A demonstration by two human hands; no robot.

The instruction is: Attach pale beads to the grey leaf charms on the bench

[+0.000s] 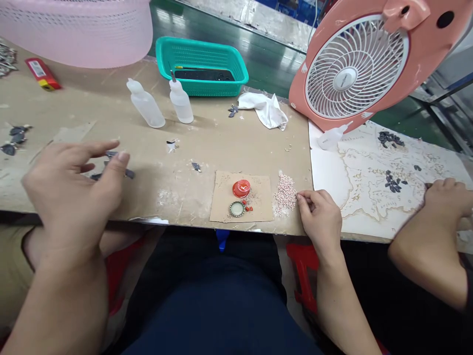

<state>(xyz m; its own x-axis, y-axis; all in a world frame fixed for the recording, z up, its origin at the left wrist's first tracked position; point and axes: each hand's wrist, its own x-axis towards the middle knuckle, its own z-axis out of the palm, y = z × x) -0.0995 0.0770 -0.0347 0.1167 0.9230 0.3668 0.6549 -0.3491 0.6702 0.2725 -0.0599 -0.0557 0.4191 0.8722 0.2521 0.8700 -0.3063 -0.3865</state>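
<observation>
While the left hand (72, 195) hangs wide open over the tan cardboard work board (210, 143), fingers spread and thumb well clear of them, the right hand (320, 219) is down in a tight, narrow pinch at the edge of a heap of pale pink beads (286, 194)! Is there a bead in that pinch? Too small to tell from here. Nothing shows in the left hand's grip, and just beneath its fingertips lie dark leaf-shaped pieces (129, 173), right there on the board.

Just left of the beads sits a small cardboard square (225, 197) carrying a red coiled lid (241, 188), a round beaded bezel (237, 208) and a few red beads (249, 209). Further up stand two frosted squeeze bottles (145, 103) (181, 101), with a teal plastic basket (201, 66) behind them and a crumpled white cloth (264, 109) off to its right. A pink desk fan (354, 66) leans at the board's far corner. Over on the right, a co-worker's hand (447, 199) rests on a patterned sheet (369, 202) scattered with dark pieces (392, 183).
</observation>
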